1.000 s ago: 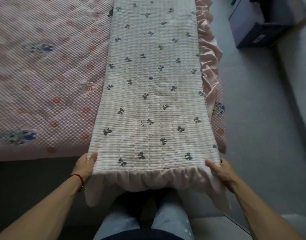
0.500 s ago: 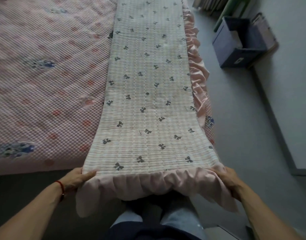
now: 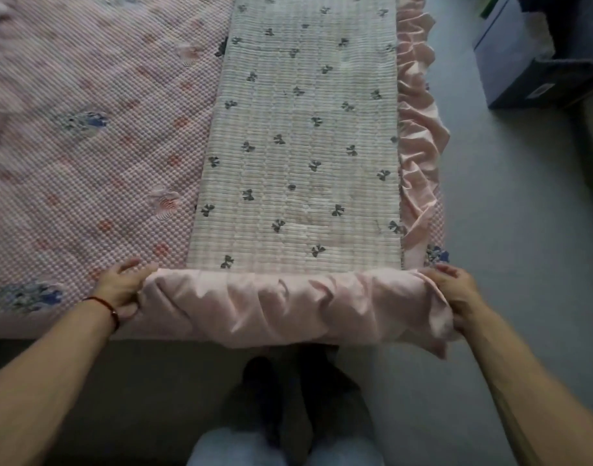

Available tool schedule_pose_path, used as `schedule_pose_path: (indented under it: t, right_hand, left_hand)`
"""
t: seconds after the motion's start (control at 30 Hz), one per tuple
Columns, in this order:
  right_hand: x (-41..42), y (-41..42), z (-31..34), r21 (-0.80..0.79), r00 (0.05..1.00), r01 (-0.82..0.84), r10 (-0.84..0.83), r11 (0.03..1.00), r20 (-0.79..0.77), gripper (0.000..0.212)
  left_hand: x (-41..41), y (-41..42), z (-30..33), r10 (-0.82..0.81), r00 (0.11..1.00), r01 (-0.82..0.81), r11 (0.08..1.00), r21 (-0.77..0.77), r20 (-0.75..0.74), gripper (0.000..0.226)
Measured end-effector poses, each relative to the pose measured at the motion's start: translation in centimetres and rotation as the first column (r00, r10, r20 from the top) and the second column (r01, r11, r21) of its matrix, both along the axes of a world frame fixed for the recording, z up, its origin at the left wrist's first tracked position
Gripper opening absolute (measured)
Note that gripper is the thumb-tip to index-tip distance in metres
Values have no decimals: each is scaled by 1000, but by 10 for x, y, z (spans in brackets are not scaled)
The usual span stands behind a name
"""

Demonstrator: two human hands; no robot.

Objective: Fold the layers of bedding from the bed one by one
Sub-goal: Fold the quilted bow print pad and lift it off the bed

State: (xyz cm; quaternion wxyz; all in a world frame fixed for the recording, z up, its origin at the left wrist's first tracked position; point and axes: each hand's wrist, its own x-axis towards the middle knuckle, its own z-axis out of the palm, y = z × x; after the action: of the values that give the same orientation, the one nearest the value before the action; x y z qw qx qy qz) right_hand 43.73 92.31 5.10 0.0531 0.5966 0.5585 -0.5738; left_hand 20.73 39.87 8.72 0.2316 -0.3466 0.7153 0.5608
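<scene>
A long white quilted sheet (image 3: pixel 301 156) printed with small dark bows lies folded lengthwise along the right side of the bed. Its pink ruffle (image 3: pixel 419 136) runs down the right edge and across the near end (image 3: pixel 288 304), which sits bunched at the bed's foot. My left hand (image 3: pixel 122 285) grips the near left corner of that end, a red string on the wrist. My right hand (image 3: pixel 454 290) grips the near right corner. Under the sheet lies a pink waffle-textured quilt (image 3: pixel 86 146) with blue and red flower prints.
Grey floor (image 3: pixel 523 247) runs along the right of the bed. A dark blue box (image 3: pixel 523 62) stands on it at the upper right. My legs and dark shoes (image 3: pixel 281 398) are below the bed's foot edge.
Both hands have carried the near end of the bow-print sheet forward, from hanging off the foot of the bed to lying on its edge. The pink ruffle is now bunched between them.
</scene>
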Motion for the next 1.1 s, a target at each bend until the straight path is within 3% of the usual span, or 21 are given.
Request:
schedule_pose_path:
  t: [0.07, 0.17, 0.2, 0.33, 0.47, 0.57, 0.67, 0.73, 0.83, 0.9, 0.97, 1.0, 1.03, 1.1]
  right_hand:
    - [-52, 28, -11, -129, 999, 28, -33, 991, -38, 48]
    - [-106, 50, -34, -167, 999, -9, 2, 986, -41, 73]
    - [-118, 51, -47, -171, 997, -50, 41, 984, -59, 69]
    - [-135, 38, -86, 130, 960, -264, 274, 956, -64, 72]
    - [-129, 33, -113, 312, 918, -380, 395, 871, 16, 43]
    - [-124, 31, -113, 425, 899, -430, 420, 797, 122, 38]
    - [-118, 34, -87, 544, 888, -460, 385, 702, 253, 26]
    - [-107, 42, -77, 567, 866, -500, 386, 655, 318, 25]
    - [-99, 39, -72, 473, 812, -578, 414, 665, 411, 33]
    - [-104, 25, -69, 570, 799, -600, 391, 562, 456, 48]
    - [-118, -3, -68, 755, 815, -555, 409, 349, 410, 45]
    - [-127, -22, -67, 791, 781, -550, 499, 267, 375, 47]
    - [-138, -42, -69, 789, 700, -590, 595, 172, 394, 54]
    - [-150, -70, -86, 686, 391, -720, 757, -103, 524, 67]
  left_hand:
    - [-42, 19, -9, 35, 999, -35, 997, 67, -1, 21]
    - [-85, 47, -32, 7, 1000, -7, 998, 58, -2, 23]
    - [-98, 57, -49, -47, 999, 46, 998, 32, 17, 29]
    - [-105, 72, -106, -263, 964, 266, 950, -163, 38, 54]
    - [-111, 71, -141, -456, 890, 403, 768, -497, 16, 69]
    - [-106, 75, -144, -563, 827, 452, 657, -603, 7, 74]
    - [-112, 62, -145, -642, 766, 476, 607, -637, -40, 53]
    - [-120, 49, -143, -611, 788, 424, 629, -652, -77, 36]
    - [-121, 51, -135, -616, 776, 330, 583, -742, -138, 41]
    - [-106, 72, -127, -712, 680, 238, 438, -867, -173, 39]
    - [-80, 101, -119, -875, 461, 204, 265, -942, -146, 41]
    - [-69, 115, -119, -938, 333, 222, 177, -959, -96, 48]
    - [-60, 127, -125, -973, 227, 245, 83, -966, -26, 54]
    - [-51, 142, -148, -986, 122, 321, -71, -945, 116, 60]
